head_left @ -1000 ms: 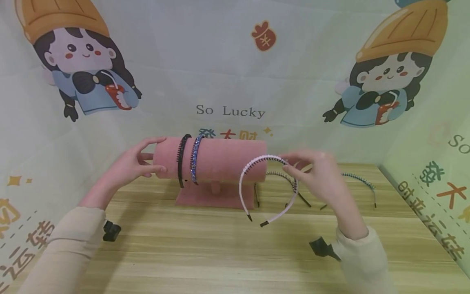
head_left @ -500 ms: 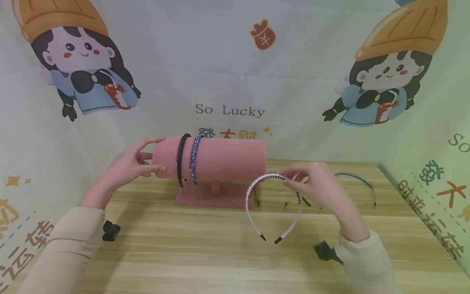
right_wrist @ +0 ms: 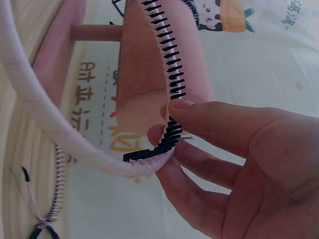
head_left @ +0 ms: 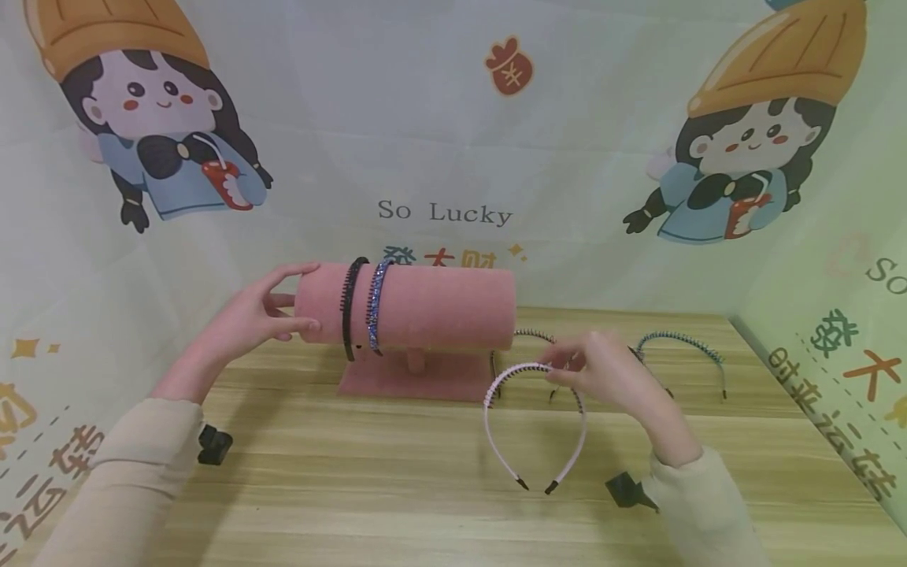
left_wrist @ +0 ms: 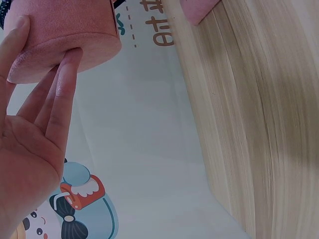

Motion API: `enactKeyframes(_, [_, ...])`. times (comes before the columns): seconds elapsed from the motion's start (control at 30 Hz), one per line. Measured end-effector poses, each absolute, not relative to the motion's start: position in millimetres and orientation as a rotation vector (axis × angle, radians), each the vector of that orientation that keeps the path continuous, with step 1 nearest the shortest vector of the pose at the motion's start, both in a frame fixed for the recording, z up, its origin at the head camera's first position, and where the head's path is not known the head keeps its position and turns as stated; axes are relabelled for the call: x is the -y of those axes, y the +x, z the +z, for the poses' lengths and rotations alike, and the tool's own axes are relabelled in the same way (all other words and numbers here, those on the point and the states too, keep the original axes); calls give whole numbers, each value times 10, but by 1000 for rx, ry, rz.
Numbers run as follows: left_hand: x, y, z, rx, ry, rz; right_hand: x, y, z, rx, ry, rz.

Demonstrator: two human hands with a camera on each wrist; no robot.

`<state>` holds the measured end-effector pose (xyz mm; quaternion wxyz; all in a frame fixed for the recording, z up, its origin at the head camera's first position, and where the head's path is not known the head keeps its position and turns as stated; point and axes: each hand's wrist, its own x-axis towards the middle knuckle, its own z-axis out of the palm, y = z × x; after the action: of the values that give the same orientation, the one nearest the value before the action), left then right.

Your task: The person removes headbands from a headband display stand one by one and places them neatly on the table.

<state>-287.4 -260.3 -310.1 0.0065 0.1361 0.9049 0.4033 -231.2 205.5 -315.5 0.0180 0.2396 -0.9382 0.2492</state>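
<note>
A pink velvet headband stand (head_left: 453, 303) with a horizontal roll carries a black headband (head_left: 347, 311) and a blue glittery headband (head_left: 378, 311). At the roll's left end, my left hand (head_left: 244, 319) grips it, thumb in front and a finger on top; the left wrist view shows other fingers against the end face (left_wrist: 97, 52). My right hand (head_left: 602, 374) pinches a pale pink toothed headband (head_left: 489, 409) between thumb and fingers. This headband hangs tips down, in front and to the right of the stand, apart from the roll. Black teeth line its inside (right_wrist: 172, 69).
Behind my right hand, a headband with a teal toothed band (head_left: 683, 339) lies on the wooden table (head_left: 397, 472). Another toothed headband (head_left: 534, 335) lies just right of the stand, partly hidden. A printed cloth (head_left: 439, 118) hangs behind and along the sides.
My right hand has lowered the pale pink headband, bringing it down and slightly right, away from the roll's right end. My left hand and the stand stay put.
</note>
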Motion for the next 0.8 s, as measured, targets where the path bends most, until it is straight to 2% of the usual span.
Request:
enactKeyframes(0.23, [2603, -2870, -3096, -2830, 422, 1264, -2090, -2397, -3297, 2989, 725, 732])
enactKeyframes(0.8, [2622, -2894, -3121, -2835, 410, 1270, -2173, -2502, -3650, 3062, 905, 865])
